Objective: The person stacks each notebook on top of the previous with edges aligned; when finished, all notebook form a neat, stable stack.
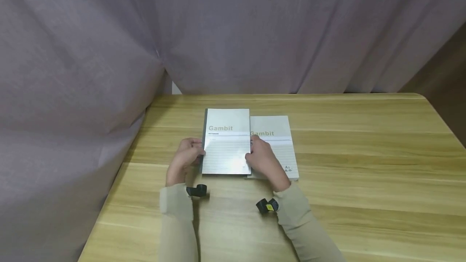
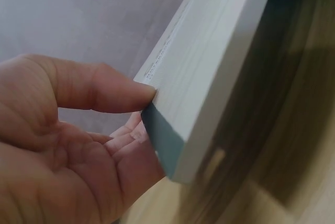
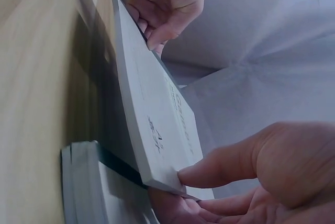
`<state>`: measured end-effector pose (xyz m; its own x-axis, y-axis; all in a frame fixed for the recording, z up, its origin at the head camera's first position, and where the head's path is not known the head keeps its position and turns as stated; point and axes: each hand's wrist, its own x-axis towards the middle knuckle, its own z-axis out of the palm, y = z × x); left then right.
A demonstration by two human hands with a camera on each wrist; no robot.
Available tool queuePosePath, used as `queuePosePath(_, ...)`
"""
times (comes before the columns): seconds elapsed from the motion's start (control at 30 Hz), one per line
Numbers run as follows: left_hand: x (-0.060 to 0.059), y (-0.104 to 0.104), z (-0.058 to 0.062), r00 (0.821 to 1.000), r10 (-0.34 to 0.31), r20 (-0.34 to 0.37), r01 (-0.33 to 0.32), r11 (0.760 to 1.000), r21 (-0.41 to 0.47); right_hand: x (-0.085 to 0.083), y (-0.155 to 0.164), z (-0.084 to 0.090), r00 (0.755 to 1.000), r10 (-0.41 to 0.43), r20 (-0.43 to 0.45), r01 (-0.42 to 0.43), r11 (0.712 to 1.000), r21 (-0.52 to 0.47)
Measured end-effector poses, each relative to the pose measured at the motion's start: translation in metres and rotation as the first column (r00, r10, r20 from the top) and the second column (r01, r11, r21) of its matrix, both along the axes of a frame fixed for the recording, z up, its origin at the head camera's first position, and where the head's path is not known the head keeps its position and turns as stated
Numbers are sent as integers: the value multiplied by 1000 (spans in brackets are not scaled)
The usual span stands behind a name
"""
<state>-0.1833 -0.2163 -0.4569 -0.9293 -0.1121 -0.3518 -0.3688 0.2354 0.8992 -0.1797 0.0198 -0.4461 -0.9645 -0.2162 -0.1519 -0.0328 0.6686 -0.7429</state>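
Note:
A white notebook with a dark spine and "Gambit" on its cover is held up between both hands. At its spine side, my left hand pinches the edge, thumb on the cover and fingers beneath, as the left wrist view shows. My right hand grips the opposite edge the same way. In the right wrist view a gap with shadow separates the held notebook from the tabletop. Below and to the right lies a second Gambit notebook, partly covered by the held one and by my right hand; from the side its stack looks layered.
The wood-grain table extends far to the right. Grey-mauve curtains hang along its back edge and left side. A small black wrist device sits by the left cuff, and another by the right.

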Motion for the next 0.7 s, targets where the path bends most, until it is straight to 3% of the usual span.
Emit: queuePosePath(0.7,-8,25,3,1000,-5,-17,5,1000,-20,-8,22,5,999,-42,2,42,999,1)
